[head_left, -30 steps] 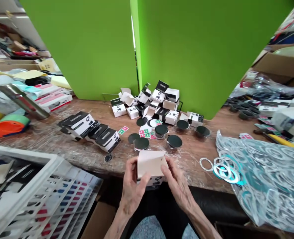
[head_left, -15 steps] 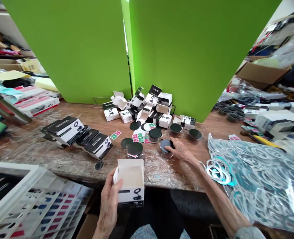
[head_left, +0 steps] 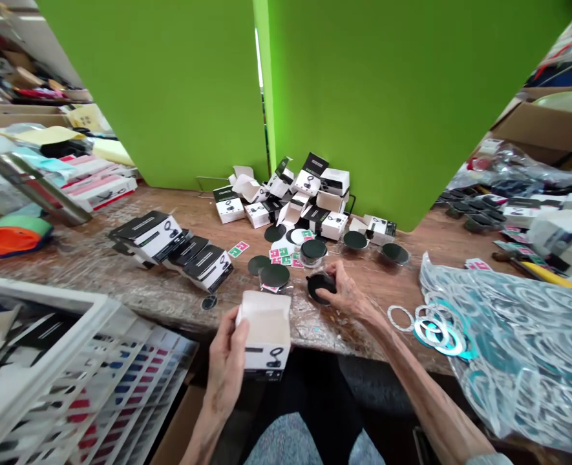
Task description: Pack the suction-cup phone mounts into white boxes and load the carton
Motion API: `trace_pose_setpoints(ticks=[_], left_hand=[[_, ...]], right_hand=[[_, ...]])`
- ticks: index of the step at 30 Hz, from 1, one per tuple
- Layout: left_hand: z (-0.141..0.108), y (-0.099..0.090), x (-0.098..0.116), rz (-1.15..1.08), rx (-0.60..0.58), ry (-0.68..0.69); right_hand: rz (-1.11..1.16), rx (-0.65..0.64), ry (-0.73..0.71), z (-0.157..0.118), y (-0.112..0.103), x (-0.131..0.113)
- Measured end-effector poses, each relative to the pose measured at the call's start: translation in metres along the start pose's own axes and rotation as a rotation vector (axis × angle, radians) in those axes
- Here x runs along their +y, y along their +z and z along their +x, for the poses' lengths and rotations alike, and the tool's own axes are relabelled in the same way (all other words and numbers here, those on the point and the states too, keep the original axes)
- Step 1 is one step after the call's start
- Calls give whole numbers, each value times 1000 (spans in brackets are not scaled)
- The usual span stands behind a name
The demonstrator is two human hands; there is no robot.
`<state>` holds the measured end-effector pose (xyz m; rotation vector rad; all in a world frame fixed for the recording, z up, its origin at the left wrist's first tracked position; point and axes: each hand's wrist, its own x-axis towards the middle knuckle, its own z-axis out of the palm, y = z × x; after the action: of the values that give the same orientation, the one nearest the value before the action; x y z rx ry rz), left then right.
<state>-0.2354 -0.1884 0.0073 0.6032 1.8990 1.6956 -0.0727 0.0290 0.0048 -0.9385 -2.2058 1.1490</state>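
Note:
My left hand (head_left: pixel 228 352) grips a small white and black cardboard box (head_left: pixel 266 345) by its side. The box's top is open towards me, its flap stands up at the back, and its inside looks pale. My right hand (head_left: pixel 344 294) is closed on the edge of a round black disc (head_left: pixel 320 288) in clear wrapping, low over the table to the right of the box. Other wrapped black discs (head_left: pixel 313 249) lie just beyond it. Small red and green printed cards (head_left: pixel 280 256) are scattered among them.
Boxes (head_left: pixel 331 223) are piled against green panels (head_left: pixel 363 97). More boxes (head_left: pixel 208 268) stand left on the wooden table (head_left: pixel 169 303). A white plastic crate (head_left: pixel 96 310) is at lower left. White rings (head_left: pixel 434 328) and a clear bag of rings (head_left: pixel 518 349) lie right.
My view has shifted a little, so the scene sits further right. The disc in my right hand has turned, showing a darker face. My left hand still holds the box.

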Motion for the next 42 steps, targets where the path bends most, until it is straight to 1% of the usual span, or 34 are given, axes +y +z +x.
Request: trace_pose_setpoints(ticks=[2,4,6,7,9,10,12,13,14,15,17,19,21,22,23,24,25,26,29,30,31,33,34,36,38,39,40,41,42], left_hand=[[-4,10,9,68,-58,62],[-5,22,17,143,-103,146],[-6,37,23,216,-134,221],[-5,46,26,241,-155,251],[-4,63,32,245,-211,299],[-2,72,34,230,-235,316],[3,89,38,176,-244,348],[6,96,39,144,-237,366],[9,103,38,111,-229,385],[13,109,36,79,-228,405],[19,118,28,11,-254,433],[23,125,16,-52,-284,429],[26,128,4,-84,-292,419],[26,128,-2,-92,-281,414],[26,127,-7,-99,-259,406],[26,126,-12,-110,-232,394],[26,124,-16,-124,-205,377],[26,123,-19,-141,-183,355],[26,120,-26,-162,-160,301],[25,120,-27,-159,-160,286],[24,119,-28,-155,-156,271],[22,118,-30,-144,-162,255],[20,117,-31,-140,-177,269],[17,114,-34,-137,-182,360],[13,110,-38,-116,-144,485],[12,107,-40,-91,-123,544],[10,105,-42,-52,-113,599],[9,103,-44,1,-114,654],[8,101,-45,62,-126,709]], right_hand=[[101,66,13,-18,-13,-17],[244,154,2,-41,-28,-40],[363,244,-55,-64,-37,-63],[391,276,-96,-72,-36,-73],[356,323,-193,-82,-29,-83],[295,339,-242,-82,-23,-83],[114,386,-332,-78,-17,-75],[10,395,-369,-74,-18,-70],[-92,381,-398,-71,-22,-64],[-188,337,-421,-67,-27,-60],[-350,177,-457,-61,-42,-55],[-442,-9,-468,-55,-54,-55],[-475,-158,-453,-49,-58,-56],[-483,-206,-444,-46,-56,-56],[-496,-234,-436,-44,-52,-56],[-514,-235,-436,-43,-46,-56],[-539,-206,-449,-43,-40,-55],[-566,-145,-469,-45,-33,-54],[-636,102,-542,-60,-15,-49],[-657,162,-566,-66,-10,-47],[-681,198,-583,-72,-7,-45],[-728,211,-597,-83,-2,-41],[-748,203,-594,-87,-1,-39],[-740,181,-584,-93,0,-36],[-627,198,-568,-97,0,-31],[-534,247,-521,-98,1,-28],[-421,316,-443,-98,2,-25],[-290,384,-339,-98,4,-22],[-147,418,-225,-97,6,-19]])
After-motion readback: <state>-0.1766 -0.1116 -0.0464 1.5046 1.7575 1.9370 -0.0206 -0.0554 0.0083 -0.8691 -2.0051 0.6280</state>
